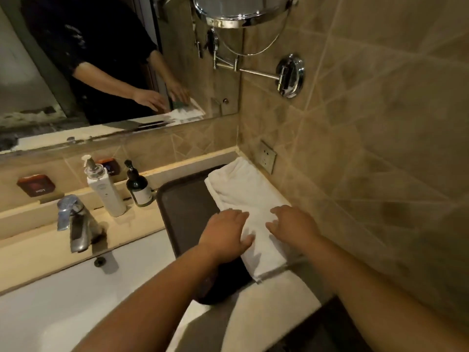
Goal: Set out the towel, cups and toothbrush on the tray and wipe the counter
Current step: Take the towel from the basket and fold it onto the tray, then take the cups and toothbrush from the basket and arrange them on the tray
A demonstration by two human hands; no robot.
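At the far left stands the faucet over the white sink, then a white pump bottle and a dark pump bottle on the ledge, with the dark tray just to their right on the counter. The left hand and right hand both lie flat with fingers spread, gripping nothing, pressing on the folded white towel, which lies along the tray's right side against the tiled wall. The towel looks soft, light and floppy, so it is probably best shifted by pinching its folded edges at both ends; no cups or toothbrush are in view.
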